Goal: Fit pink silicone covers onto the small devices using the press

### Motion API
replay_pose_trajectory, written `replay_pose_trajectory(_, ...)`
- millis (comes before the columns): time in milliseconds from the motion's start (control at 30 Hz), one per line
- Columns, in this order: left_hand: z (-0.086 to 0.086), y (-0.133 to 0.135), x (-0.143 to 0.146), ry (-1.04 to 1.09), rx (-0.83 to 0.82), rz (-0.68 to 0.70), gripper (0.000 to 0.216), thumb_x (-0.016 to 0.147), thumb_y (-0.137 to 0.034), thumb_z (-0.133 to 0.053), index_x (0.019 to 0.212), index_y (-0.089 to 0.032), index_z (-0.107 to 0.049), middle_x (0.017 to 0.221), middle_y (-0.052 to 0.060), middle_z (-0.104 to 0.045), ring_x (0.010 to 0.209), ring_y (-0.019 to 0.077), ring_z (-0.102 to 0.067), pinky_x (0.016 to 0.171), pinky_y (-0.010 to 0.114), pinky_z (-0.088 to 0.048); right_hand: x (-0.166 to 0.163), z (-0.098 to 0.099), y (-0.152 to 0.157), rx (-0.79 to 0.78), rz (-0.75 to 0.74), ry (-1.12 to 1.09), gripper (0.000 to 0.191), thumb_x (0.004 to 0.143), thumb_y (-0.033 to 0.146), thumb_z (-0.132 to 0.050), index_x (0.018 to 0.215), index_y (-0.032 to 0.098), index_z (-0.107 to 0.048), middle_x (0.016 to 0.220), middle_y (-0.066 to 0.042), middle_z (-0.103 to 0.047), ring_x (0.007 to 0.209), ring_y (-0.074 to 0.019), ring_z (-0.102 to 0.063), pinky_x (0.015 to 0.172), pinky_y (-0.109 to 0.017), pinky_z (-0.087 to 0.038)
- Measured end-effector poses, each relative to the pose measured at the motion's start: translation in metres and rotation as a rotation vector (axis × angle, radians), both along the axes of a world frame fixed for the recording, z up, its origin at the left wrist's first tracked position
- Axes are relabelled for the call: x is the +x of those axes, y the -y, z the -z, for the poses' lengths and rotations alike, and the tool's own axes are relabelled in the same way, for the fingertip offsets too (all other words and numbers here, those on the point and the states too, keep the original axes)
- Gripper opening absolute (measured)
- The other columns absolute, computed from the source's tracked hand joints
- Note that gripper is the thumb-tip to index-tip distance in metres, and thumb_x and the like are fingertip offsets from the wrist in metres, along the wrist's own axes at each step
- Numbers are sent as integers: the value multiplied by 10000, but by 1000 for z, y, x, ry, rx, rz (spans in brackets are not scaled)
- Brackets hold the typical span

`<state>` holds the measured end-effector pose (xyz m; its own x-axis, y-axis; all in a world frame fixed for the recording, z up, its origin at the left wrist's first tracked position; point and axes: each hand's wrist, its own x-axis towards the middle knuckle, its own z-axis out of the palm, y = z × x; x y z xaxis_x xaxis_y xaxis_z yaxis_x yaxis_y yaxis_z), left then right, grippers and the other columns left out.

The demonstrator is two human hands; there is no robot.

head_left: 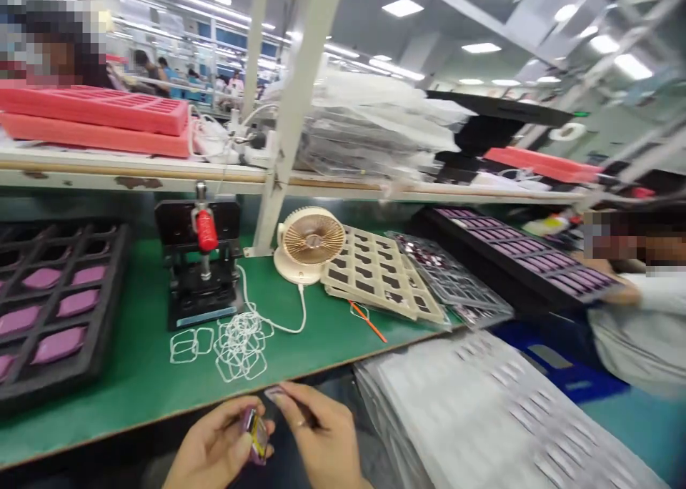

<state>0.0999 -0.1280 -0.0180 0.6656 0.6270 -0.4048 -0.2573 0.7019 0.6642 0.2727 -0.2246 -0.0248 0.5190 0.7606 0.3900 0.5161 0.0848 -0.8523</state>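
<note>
My left hand (211,446) is closed around a small purple-cased device (256,437), tilted so that yellow and dark inner parts show on its open side. Just to the right, my right hand (326,432) pinches a small pale, thin piece (274,392); its exact kind is too small to tell. Both hands are in front of the green bench's edge, apart from each other. Beyond them on the bench (144,382) lies a tangled pile of white ring-shaped gaskets (241,346), with a few loose rings beside it.
A black press with a red-handled toggle clamp (206,230) stands behind the rings, beside a cream fan (312,240). At left is a black foam tray (101,332) of purple cases. Beige trays (375,271), white tray stacks (482,403) and a co-worker's sleeve (659,292) are at right.
</note>
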Motion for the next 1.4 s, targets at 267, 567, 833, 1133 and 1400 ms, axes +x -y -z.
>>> replay_pose_trajectory(267, 0, -19, -51, -87, 81, -125, 485, 770, -403, -948, 1195, -195, -840, 1244, 176, -803, 1119, 325, -757, 1015, 400, -596, -50, 0, -52, -238, -343, -749, 417, 918, 584, -823, 1131, 229, -866, 1124, -100, -820, 929, -263, -804, 790, -359, -698)
replay_pose_trajectory(567, 7, -32, -45, 194, 63, 28, 372, 849, -344, -898, 1202, -247, -838, 1196, 122, -814, 927, 258, -800, 901, 376, -635, -20, -7, -47, -333, -366, -821, 363, 789, 422, -970, 1074, 235, -848, 1104, -90, -821, 866, -208, -779, 766, -300, -660)
replay_pose_trajectory(833, 8, -35, -43, 138, 309, -145, 415, 793, -235, -950, 1195, -265, -848, 1283, 92, -736, 1159, 239, -731, 1042, 319, -575, -36, -23, -46, -28, -370, -125, 185, 924, 204, -863, 1083, 295, -837, 1199, -68, -796, 927, -207, -807, 779, -270, -681)
replay_pose_trajectory(1133, 13, -35, -46, 92, 389, -134, 442, 795, -241, -953, 1221, -275, -842, 1319, 109, -689, 1210, 260, -713, 1060, 344, -581, -34, -18, -49, 77, -425, 124, 206, 999, 217, -790, 1205, 225, -785, 1268, -86, -773, 1083, -195, -791, 896, -253, -662)
replay_pose_trajectory(1400, 16, -35, -44, 45, 432, -151, 442, 816, -284, -939, 1246, -285, -835, 1317, 110, -706, 1199, 264, -724, 1040, 336, -600, -36, -6, -45, 126, -430, 343, 301, 1037, 110, -697, 1330, 173, -719, 1409, -160, -708, 1137, -200, -777, 797, -261, -643)
